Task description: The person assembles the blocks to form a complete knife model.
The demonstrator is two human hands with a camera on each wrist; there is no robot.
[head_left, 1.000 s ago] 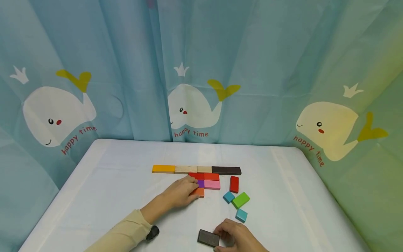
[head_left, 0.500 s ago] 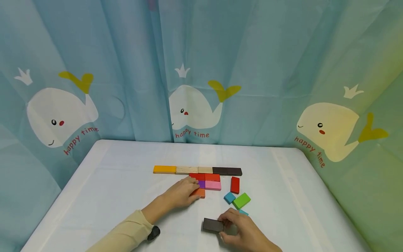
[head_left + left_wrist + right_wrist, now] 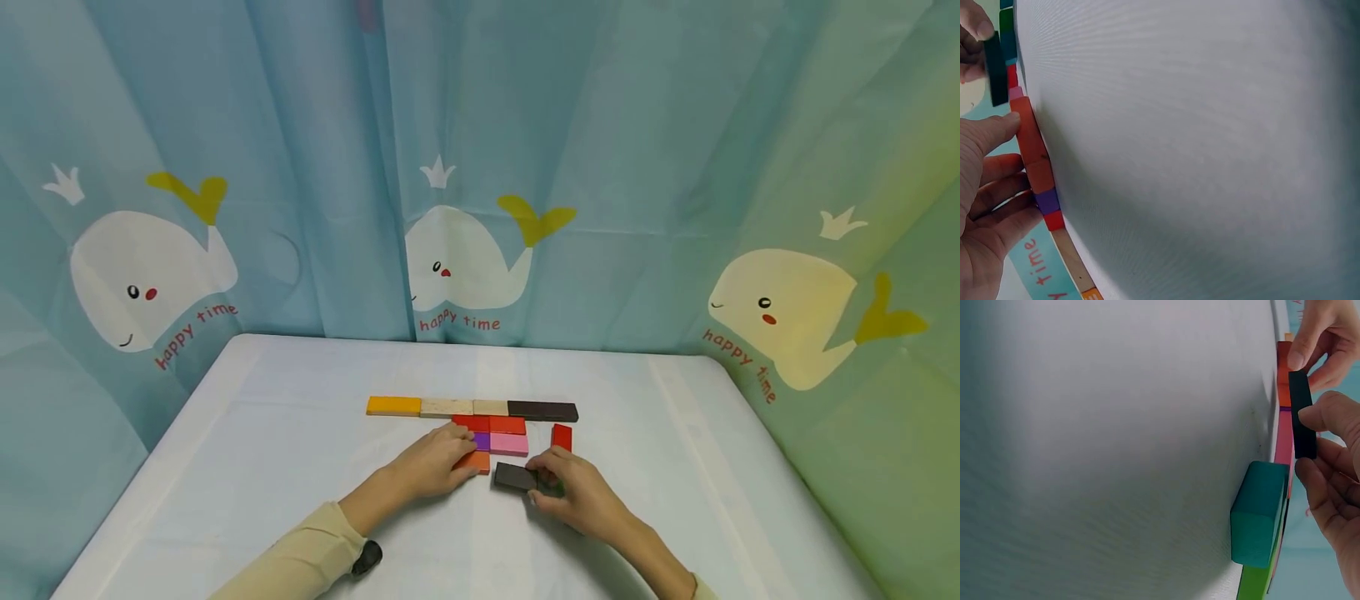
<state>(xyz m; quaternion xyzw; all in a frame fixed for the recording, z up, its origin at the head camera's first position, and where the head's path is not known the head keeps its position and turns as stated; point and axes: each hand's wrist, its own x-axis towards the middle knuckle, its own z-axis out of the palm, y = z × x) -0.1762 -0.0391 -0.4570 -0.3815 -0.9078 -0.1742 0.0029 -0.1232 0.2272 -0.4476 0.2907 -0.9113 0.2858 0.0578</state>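
My right hand [image 3: 585, 498] pinches a dark rectangular block [image 3: 514, 477] by its right end, just above the table. In the right wrist view, that dark block [image 3: 1302, 415] stands out between thumb and fingers. My left hand [image 3: 429, 458] rests at the left of the short rows, its fingers and thumb touching the blocks. Those rows show a red block [image 3: 507, 425], a purple block [image 3: 482, 442], a pink block [image 3: 508, 444] and an orange block [image 3: 477, 462]. The left wrist view has the left thumb against the orange block [image 3: 1030, 134].
Behind lies a line of yellow [image 3: 393, 406], pale wood [image 3: 447, 407] and dark blocks [image 3: 543, 411]. Right of the rows is a loose red block [image 3: 562, 437]. A teal block [image 3: 1259, 512] and a green block [image 3: 1252, 584] show in the right wrist view. A whale-print curtain [image 3: 337, 250] hangs behind the table.
My right hand has carried the dark block away from the table's near side, up to just right of the orange block. It now covers the loose blue and green blocks. The left hand stays put.
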